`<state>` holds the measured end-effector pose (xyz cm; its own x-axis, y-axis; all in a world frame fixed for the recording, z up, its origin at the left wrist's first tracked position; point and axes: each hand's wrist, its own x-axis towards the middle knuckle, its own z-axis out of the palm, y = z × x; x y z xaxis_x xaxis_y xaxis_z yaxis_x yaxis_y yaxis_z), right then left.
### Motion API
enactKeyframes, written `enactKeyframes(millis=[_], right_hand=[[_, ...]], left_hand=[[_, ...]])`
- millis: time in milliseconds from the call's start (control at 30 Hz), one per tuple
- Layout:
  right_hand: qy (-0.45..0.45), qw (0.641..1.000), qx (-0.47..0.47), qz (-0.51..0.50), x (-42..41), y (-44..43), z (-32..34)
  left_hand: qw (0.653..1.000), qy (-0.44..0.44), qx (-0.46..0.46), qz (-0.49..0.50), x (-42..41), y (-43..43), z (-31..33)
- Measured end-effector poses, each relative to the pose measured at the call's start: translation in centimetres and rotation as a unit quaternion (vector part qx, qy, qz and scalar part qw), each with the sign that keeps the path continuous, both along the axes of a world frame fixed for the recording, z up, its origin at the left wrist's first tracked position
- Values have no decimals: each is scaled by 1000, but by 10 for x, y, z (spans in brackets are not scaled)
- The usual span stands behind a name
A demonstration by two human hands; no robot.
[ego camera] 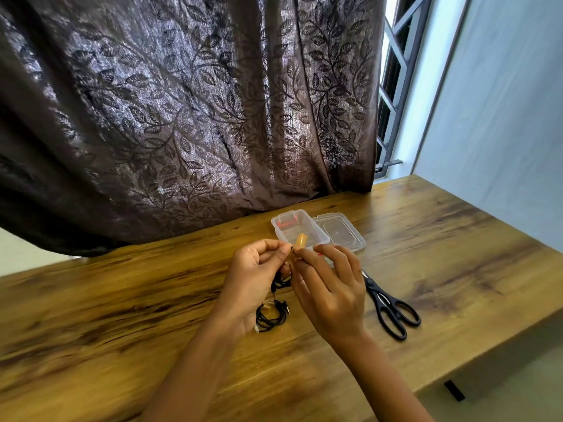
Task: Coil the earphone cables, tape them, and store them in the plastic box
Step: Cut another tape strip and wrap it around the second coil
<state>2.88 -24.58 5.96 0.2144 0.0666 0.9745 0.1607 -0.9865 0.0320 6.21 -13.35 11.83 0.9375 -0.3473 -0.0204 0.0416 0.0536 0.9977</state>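
In the middle of the frame, the left hand [256,269] holds a black earphone cable [279,283]; the right hand [330,287] pinches tan tape [300,241].

Dark brown leaf-patterned curtain [189,117], brown wood-grain table [426,239], clear plastic box [300,228] with red clips, black scissors [388,306], black earphone cables [271,318], tan tape [300,241]

A black earphone cable [270,320] lies coiled on the wooden table [152,300]; a second cable [279,284] hangs bunched from the left hand [256,269]; a tan tape strip [300,241] sticks up, pinched by the right hand [329,287]; the clear plastic box [307,223] sits open behind, its lid [341,231] flat beside it.
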Motion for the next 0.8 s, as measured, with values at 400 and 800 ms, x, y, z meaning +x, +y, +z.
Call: enactKeyframes(millis=[400,800], right_hand=[[115,992,2,44,-7,-3,5],[292,641,572,420,-13,-7,26]], left_hand=[[997,70,-14,16,3,7,0],[987,137,-81,-8,6,7,9]])
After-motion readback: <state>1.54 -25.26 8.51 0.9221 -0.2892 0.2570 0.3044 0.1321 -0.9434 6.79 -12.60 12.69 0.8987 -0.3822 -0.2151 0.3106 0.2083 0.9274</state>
